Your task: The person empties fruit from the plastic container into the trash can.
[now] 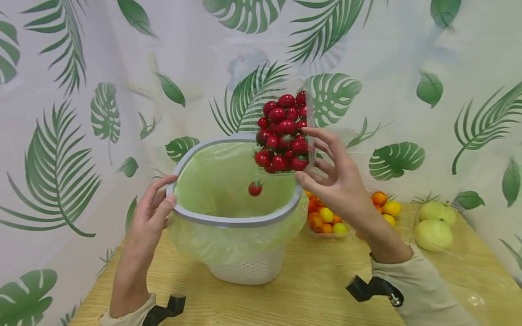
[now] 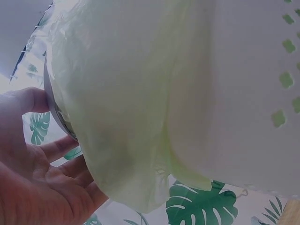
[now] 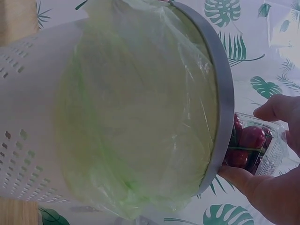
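Observation:
A white bin (image 1: 257,269) with a grey rim (image 1: 240,222) stands on the table, lined with a pale green plastic bag (image 1: 212,244) folded over its outside. My left hand (image 1: 152,210) grips the rim at the left; the left wrist view shows its thumb (image 2: 35,99) and fingers there. My right hand (image 1: 338,174) holds a clear plastic box (image 3: 276,145) by its side, tipped above the bin's right part. Red cherry tomatoes (image 1: 281,129) fill the box. A single tomato (image 1: 255,188) is in mid-air below it, over the bin's mouth.
Behind my right forearm sit clear boxes of orange and yellow small fruit (image 1: 326,222). Two pale green round fruits (image 1: 434,233) lie at the table's right. A leaf-patterned sheet (image 1: 391,63) hangs behind the wooden table (image 1: 318,290).

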`<state>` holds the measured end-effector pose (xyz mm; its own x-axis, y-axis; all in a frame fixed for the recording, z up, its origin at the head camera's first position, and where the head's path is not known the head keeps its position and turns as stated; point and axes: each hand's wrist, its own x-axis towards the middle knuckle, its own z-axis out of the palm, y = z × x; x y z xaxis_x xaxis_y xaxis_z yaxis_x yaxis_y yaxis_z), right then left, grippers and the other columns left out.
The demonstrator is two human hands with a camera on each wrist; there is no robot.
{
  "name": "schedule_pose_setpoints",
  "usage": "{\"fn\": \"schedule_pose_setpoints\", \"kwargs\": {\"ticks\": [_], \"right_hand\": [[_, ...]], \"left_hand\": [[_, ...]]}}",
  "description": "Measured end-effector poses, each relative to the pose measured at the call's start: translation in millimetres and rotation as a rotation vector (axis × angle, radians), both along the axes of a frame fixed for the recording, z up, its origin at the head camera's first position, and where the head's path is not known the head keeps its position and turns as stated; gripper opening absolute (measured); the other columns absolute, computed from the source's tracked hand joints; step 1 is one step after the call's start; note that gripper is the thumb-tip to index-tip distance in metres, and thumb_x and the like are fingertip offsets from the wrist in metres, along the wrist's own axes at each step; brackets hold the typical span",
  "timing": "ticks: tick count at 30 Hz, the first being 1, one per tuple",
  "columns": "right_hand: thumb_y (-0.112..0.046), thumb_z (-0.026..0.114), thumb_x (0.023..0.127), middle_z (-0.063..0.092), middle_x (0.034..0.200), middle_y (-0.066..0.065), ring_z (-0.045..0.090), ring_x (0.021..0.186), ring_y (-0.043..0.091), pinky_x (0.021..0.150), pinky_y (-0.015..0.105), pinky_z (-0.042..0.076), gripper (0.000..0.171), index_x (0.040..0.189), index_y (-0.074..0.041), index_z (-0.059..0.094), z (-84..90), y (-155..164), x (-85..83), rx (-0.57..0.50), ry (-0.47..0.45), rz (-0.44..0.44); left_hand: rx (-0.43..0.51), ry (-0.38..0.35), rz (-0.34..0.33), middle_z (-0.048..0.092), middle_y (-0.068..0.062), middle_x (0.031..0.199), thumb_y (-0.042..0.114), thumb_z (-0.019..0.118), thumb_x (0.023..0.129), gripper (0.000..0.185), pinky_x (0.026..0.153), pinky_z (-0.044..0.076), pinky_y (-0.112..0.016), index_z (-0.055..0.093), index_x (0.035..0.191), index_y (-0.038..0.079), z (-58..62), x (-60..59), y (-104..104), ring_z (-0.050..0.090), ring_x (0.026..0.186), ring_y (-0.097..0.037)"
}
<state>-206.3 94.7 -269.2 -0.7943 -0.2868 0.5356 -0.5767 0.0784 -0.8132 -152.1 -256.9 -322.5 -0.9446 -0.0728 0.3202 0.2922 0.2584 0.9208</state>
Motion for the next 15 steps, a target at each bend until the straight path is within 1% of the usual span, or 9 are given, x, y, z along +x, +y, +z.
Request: {"fn": "schedule_pose_setpoints", "kwargs": {"ticks": [4,7,11,15], "right_hand": [[0.007,0.069,0.091,0.029,0.161,-0.005,0.048,0.137,0.038,0.098,0.036,0.050,0.074,0.153,-0.025,0.044,-0.3,-2.2,0.2,-0.013,0.019,0.016],[0.010,0.069,0.090,0.031,0.160,-0.004,0.049,0.136,0.038,0.098,0.035,0.049,0.074,0.153,-0.022,0.044,-1.4,-2.5,0.8,-0.025,0.029,0.025],[0.011,0.068,0.090,0.032,0.159,-0.004,0.049,0.137,0.038,0.099,0.036,0.049,0.074,0.153,-0.021,0.044,-3.0,-2.4,1.3,-0.020,0.037,0.023],[0.010,0.068,0.091,0.035,0.157,-0.003,0.049,0.137,0.036,0.101,0.039,0.048,0.074,0.153,-0.022,0.044,-3.3,-2.2,1.6,-0.009,0.041,0.017]], "left_hand": [[-0.008,-0.001,0.007,0.055,-0.010,0.147,0.027,0.046,0.111,0.041,0.085,0.047,-0.028,0.047,0.151,0.020,1.7,0.4,-1.0,0.060,0.112,-0.017],[-0.008,-0.005,0.002,0.054,-0.010,0.148,0.027,0.045,0.111,0.041,0.088,0.048,-0.029,0.047,0.151,0.019,2.5,0.4,-1.0,0.060,0.114,-0.017],[-0.007,-0.009,-0.002,0.054,-0.010,0.148,0.027,0.045,0.111,0.041,0.089,0.047,-0.029,0.046,0.151,0.019,2.0,0.7,-0.3,0.059,0.115,-0.018],[-0.001,-0.005,-0.007,0.054,-0.010,0.148,0.027,0.045,0.111,0.041,0.088,0.048,-0.029,0.046,0.151,0.019,1.0,0.6,0.8,0.060,0.114,-0.018]]}}
